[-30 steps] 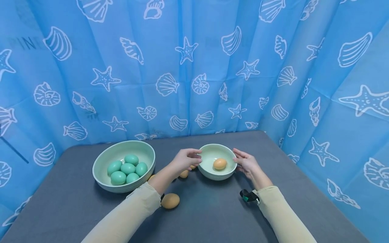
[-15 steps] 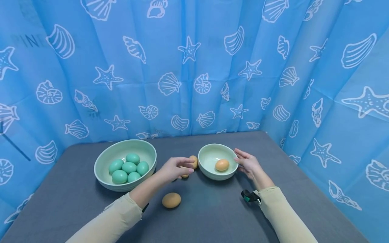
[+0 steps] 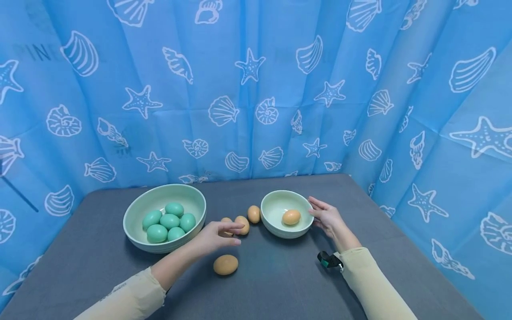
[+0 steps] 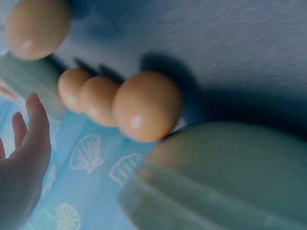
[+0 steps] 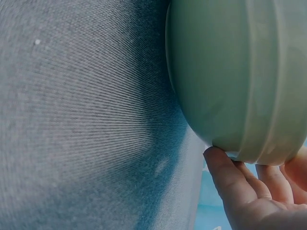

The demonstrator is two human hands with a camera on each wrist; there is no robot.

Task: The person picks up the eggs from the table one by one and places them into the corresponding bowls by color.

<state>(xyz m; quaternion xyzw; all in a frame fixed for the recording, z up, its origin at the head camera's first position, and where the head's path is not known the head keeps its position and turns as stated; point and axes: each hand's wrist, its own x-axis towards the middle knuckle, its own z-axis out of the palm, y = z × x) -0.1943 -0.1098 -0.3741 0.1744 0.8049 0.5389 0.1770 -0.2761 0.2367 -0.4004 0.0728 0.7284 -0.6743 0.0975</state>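
Note:
My left hand hovers, fingers extended and holding nothing, between the large green bowl and a row of brown eggs. Two of them, a brown egg and one partly hidden egg, lie just beyond its fingertips. A third brown egg sits beside the small green bowl. Nearer me lies another brown egg. My right hand holds the small bowl at its right side, thumb at the rim and fingers against the outer wall. Inside that bowl rests one brown egg.
Several green eggs lie in the large bowl at the left. The grey table ends at the back and right against a blue curtain printed with shells and starfish. A black strap hangs from my right wrist.
My left hand has moved left and toward me, away from the small bowl, uncovering the eggs beside it. My right hand and the small bowl have stayed in place.

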